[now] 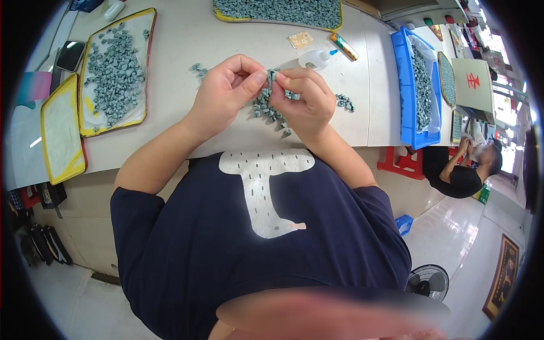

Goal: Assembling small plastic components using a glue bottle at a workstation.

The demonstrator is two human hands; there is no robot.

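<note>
Pinching a small grey-green part (271, 79) between both sets of fingertips, the left hand (226, 85) and right hand (306, 99) meet just above the worktop (181, 51), close enough for fine fitting. Beneath them lies a loose heap of the same parts (269, 107), within easy reach. Left of the hands sits a yellow-rimmed tray of parts (113, 68); beyond the right hand stands a glue bottle (317, 56), and further right a blue bin (416, 85). Nothing blocks the hands.
</note>
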